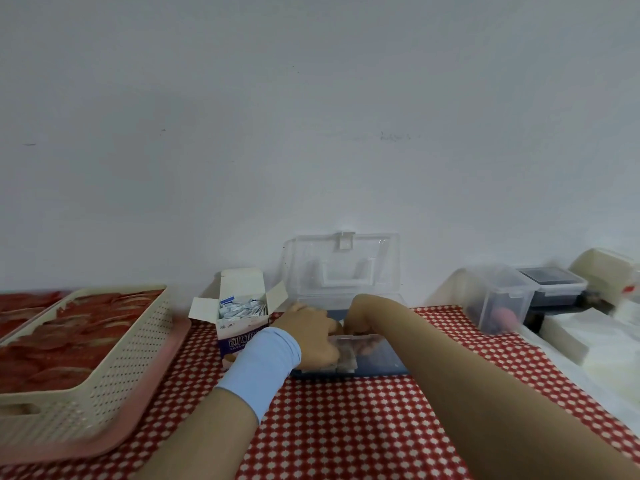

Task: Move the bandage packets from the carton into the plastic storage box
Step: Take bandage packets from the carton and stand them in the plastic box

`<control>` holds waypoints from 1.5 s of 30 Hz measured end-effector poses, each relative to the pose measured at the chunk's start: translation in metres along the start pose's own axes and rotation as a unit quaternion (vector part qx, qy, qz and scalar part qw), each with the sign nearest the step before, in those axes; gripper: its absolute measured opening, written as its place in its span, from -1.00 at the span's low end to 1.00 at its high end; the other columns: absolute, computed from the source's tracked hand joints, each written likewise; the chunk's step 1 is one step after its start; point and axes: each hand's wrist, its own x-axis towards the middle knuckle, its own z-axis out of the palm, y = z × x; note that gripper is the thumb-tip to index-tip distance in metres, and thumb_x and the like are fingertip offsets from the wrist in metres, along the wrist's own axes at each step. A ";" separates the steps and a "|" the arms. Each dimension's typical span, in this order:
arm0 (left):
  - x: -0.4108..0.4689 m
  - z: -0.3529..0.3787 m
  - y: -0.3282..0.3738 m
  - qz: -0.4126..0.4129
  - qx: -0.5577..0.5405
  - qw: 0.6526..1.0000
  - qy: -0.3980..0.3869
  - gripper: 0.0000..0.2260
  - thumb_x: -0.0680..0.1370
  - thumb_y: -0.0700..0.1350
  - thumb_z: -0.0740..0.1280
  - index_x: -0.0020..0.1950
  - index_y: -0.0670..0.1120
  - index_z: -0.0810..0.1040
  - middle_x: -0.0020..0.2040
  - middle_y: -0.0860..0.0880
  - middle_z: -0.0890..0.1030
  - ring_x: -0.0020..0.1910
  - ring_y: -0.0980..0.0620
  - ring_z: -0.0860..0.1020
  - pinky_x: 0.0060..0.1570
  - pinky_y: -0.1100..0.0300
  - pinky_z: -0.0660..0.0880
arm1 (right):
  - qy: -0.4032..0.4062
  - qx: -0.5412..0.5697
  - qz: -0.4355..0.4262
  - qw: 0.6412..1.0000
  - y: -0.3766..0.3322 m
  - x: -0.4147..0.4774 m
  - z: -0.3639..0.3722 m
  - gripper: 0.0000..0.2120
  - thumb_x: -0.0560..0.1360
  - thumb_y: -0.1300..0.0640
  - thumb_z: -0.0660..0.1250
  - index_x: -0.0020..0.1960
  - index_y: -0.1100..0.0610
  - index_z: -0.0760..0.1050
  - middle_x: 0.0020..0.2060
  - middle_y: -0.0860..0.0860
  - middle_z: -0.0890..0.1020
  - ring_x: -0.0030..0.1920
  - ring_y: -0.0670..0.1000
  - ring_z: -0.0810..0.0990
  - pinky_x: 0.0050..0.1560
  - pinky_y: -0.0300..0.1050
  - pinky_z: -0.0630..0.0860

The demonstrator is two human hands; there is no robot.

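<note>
few bandage packets were laid in the plastic storage box; the carton was judged mostly full; grips of left hand and right hand could not be told.

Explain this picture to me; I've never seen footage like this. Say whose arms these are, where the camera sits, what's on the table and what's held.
No machine: a person works bare-handed, filmed by one wide-angle camera on their head, looking forward and down. The left hand, with a blue wrist sleeve, and the right hand both reach into the open plastic storage box, where bandage packets already lie. Left of it stands the opened carton, with more packets inside. A cream basket sits farther left, on a pink tray. Each hand's grip is hidden, so what they hold is unclear.
</note>
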 end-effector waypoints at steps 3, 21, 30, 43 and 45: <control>0.001 0.002 0.003 0.001 0.046 0.999 -0.023 -0.63 0.60 0.09 0.03 -0.06 0.01 0.59 -0.01 0.01 0.51 0.19 -0.07 0.44 0.43 -0.02 0.09 | -0.011 -0.037 0.002 0.999 -0.001 -0.001 0.000 -0.82 0.58 0.09 0.36 -0.10 0.20 0.56 -0.08 0.08 0.69 -0.23 -0.05 0.63 -0.01 -0.22 0.61; -0.007 -0.009 0.004 -0.008 0.020 0.998 -0.056 -0.68 0.59 0.12 0.08 -0.03 0.04 0.59 -0.01 -0.01 0.57 0.09 -0.04 0.48 0.38 0.02 0.18 | -0.042 0.042 0.010 0.998 0.006 -0.021 -0.003 -0.75 0.62 0.13 0.22 0.07 0.28 0.59 -0.11 0.17 0.70 -0.05 0.07 0.70 0.14 -0.06 0.60; -0.031 -0.033 -0.008 -0.021 -0.168 0.982 0.085 -0.64 0.54 -0.12 0.28 0.33 0.09 0.53 0.27 0.10 0.49 0.24 0.08 0.47 0.23 0.20 0.40 | 0.017 -0.009 -0.059 0.998 0.003 -0.040 -0.018 -0.75 0.58 0.26 0.25 0.19 0.34 0.56 0.12 0.24 0.67 0.05 0.18 0.69 0.09 0.03 0.60; -0.085 -0.013 -0.103 -0.263 -0.191 0.903 0.282 -0.77 0.60 -0.16 0.27 0.16 0.06 0.64 0.19 0.05 0.59 0.14 0.08 0.52 0.04 0.31 0.32 | 0.213 0.069 -0.397 0.890 -0.073 -0.062 0.009 -0.77 0.60 0.21 0.28 0.16 0.07 0.66 0.11 -0.02 0.69 0.09 -0.07 0.63 0.16 -0.26 0.50; -0.083 -0.002 -0.109 -0.269 -0.199 0.900 0.279 -0.80 0.61 -0.12 0.28 0.15 0.08 0.64 0.18 0.06 0.58 0.07 0.11 0.51 0.02 0.33 0.30 | 0.205 -0.004 -0.399 0.894 -0.084 -0.054 0.018 -0.76 0.61 0.20 0.28 0.20 0.07 0.65 0.16 -0.02 0.68 0.15 -0.05 0.61 0.18 -0.26 0.48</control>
